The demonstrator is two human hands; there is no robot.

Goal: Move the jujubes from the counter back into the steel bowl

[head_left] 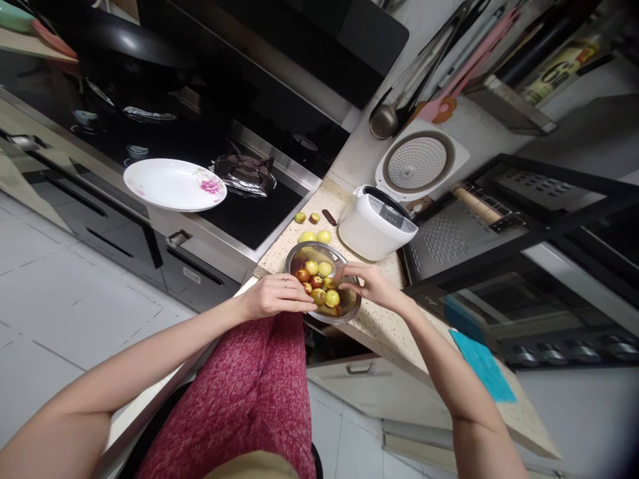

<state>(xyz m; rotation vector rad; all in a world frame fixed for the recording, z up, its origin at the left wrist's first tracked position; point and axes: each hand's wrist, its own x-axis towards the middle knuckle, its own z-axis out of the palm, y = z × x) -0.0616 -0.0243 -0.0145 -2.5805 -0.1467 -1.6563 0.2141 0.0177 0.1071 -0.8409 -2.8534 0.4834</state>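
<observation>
A metal bowl (pixel 352 313) sits at the counter's front edge in the head view. Inside are several yellow-green and reddish-brown fruits (pixel 332 298) that look like fresh jujubes. My left hand (pixel 277 294), a ring on one finger, lies over the bowl's left rim. Its fingers are stretched out with their tips beside the fruit; the thumb is hidden. From the right, my right hand (pixel 372 285) reaches over the opposite rim with fingers apart and slightly curved. I see nothing held in it. Just behind the bowl lie two yellow-green fruits (pixel 323 237).
Two smaller fruits (pixel 314 217) and a dark brown oblong piece (pixel 329 217) lie farther back. A rice cooker (pixel 372 229) stands lid-up nearby. On the stove (pixel 259 219) are a flowered white plate (pixel 167 185) and a wok (pixel 127 53). A blue cloth (pixel 482 366) hangs over the counter edge.
</observation>
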